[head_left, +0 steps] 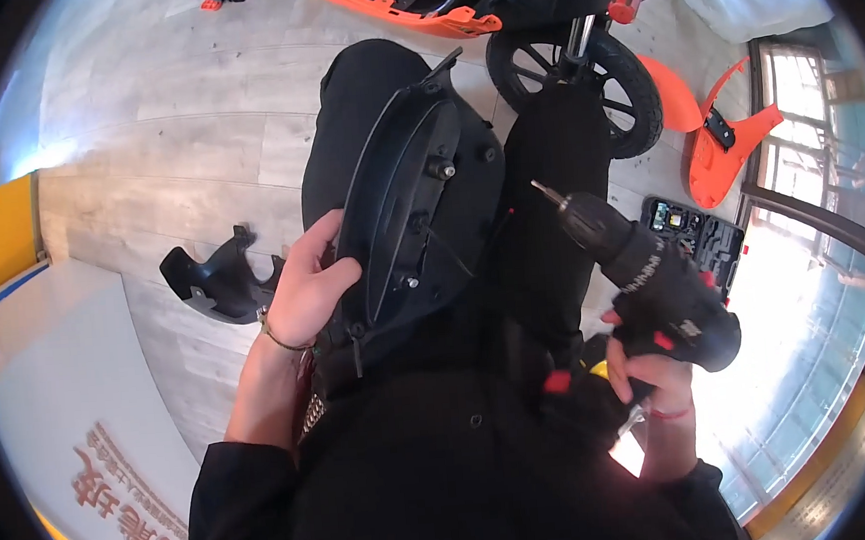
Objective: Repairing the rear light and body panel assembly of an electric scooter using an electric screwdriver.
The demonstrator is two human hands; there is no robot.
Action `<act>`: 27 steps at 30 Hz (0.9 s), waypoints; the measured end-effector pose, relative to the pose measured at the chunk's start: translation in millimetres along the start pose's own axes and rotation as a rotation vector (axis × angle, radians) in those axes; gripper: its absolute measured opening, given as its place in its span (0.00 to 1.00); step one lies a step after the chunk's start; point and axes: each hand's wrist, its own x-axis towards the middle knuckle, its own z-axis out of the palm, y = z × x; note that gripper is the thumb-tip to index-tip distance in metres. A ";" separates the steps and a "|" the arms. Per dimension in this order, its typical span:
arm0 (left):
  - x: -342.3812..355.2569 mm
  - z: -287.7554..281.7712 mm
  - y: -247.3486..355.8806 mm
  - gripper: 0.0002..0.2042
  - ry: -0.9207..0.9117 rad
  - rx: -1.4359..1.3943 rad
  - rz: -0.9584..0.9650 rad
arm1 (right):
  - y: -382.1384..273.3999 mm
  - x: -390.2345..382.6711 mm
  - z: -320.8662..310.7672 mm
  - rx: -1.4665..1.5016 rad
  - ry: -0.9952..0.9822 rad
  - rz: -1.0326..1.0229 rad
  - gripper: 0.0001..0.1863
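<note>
Far left on the wood floor (pixel 192 136) there's a loose black plastic piece (pixel 215 280) lying by itself, just beside the left wrist. The left hand (pixel 308 289) has its fingers curled around the near edge of a big black moulded cover (pixel 418 211), which rests propped on the person's lap, inner side facing up, a few screw posts and bolts showing inside it. So that hand is closed on the cover, thumb on the rim.

Moving right, a black cordless drill (pixel 655 290) with red accents sits in the right hand (pixel 651 380), fingers wrapped round the grip, bit pointing up-left toward the cover but clearly apart from it, not touching anything.

Behind the knees is a small black wheel (pixel 580 84) on an orange-framed ride-on thing (pixel 404 6). Further right, two loose orange panels (pixel 714 140) lie on the floor, and just below them an open black tool case (pixel 696 236) with bits in it.
</note>
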 end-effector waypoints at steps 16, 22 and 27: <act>-6.5 1.0 -14.5 0.20 -0.013 0.027 0.057 | 16.6 -11.6 21.0 -1.159 -0.219 -0.461 0.24; -4.3 1.4 -12.7 0.21 -0.022 0.004 0.054 | 14.0 -6.8 33.3 -1.109 -0.203 -0.328 0.18; -2.9 3.4 -11.4 0.20 -0.011 0.010 0.059 | 15.7 -3.3 30.2 -1.044 -0.213 -0.262 0.15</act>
